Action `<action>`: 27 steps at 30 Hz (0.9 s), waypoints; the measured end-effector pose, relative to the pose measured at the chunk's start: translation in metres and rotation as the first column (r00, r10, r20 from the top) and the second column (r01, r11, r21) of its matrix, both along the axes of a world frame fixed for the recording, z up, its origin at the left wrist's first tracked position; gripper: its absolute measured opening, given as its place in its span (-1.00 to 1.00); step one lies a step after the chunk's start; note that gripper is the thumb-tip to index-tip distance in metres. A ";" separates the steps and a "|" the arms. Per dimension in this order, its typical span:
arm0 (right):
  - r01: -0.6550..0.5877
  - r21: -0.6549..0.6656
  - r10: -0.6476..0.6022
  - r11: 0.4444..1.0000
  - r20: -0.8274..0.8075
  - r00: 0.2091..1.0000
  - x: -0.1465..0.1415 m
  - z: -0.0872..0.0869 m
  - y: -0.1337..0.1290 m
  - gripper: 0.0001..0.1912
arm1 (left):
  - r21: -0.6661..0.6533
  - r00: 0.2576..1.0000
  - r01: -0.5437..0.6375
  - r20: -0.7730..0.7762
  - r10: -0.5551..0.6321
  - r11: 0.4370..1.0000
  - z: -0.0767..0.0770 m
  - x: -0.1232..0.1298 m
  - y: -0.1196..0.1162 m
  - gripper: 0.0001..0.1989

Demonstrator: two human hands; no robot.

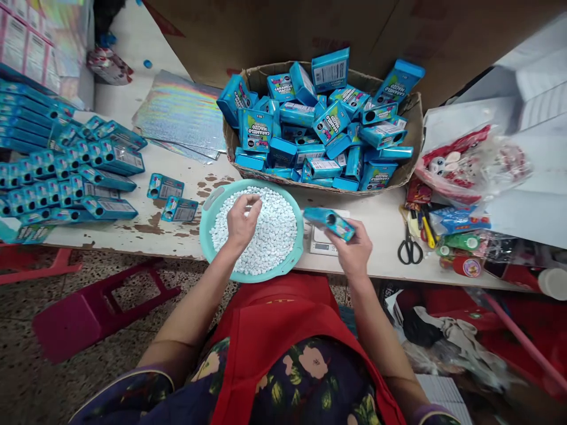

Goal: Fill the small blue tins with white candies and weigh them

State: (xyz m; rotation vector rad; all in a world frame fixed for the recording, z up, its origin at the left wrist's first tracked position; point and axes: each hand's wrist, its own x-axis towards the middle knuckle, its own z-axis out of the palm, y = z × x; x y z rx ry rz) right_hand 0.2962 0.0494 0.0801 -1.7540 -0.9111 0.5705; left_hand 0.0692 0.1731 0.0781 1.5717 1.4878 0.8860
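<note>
My left hand (243, 221) hovers over a round turquoise basin (205, 233) full of small white candies (277, 227). Its thumb and fingers are pinched together; what they hold, if anything, is too small to tell. To the right of the basin, my right hand (355, 251) grips a small blue box (330, 221) with a dark round hole in its side, tilted above a white scale (324, 245). Behind the basin stands a cardboard box (410, 171) heaped with similar blue boxes (332, 123). Two blue boxes (179, 209) lie left of the basin.
Rows of blue boxes (57, 177) fill the table's left side, beside shiny holographic sheets (181, 112). Black scissors (410, 251), a yellow-handled tool (427, 230) and plastic bags (476, 165) lie at the right. A magenta stool (75, 321) stands below the table's left edge.
</note>
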 end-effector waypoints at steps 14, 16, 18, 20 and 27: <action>0.043 -0.158 -0.040 0.986 0.021 0.999 0.057 -0.068 -0.014 -0.37 | -0.092 0.453 0.766 -0.625 -0.636 0.636 -0.038 0.177 0.126 -0.57; 0.124 -0.130 -0.124 0.984 0.007 0.992 0.064 -0.055 -0.022 -0.36 | -0.056 0.453 0.794 -0.609 -0.651 0.605 -0.031 0.170 0.125 -0.71; 0.197 -0.088 -0.197 0.976 0.008 0.980 0.071 -0.040 -0.029 -0.46 | 0.011 0.498 0.795 -0.582 -0.643 0.606 -0.015 0.157 0.121 -0.74; 0.232 -0.024 -0.233 0.972 -0.007 0.973 0.077 -0.024 -0.033 -0.55 | 0.098 0.553 0.787 -0.549 -0.627 0.609 0.010 0.142 0.112 -0.72; -0.006 0.094 0.042 0.996 -0.387 0.921 0.084 0.022 0.002 -0.48 | 0.325 0.390 0.904 -0.367 -0.845 0.277 0.099 0.113 0.049 -0.64</action>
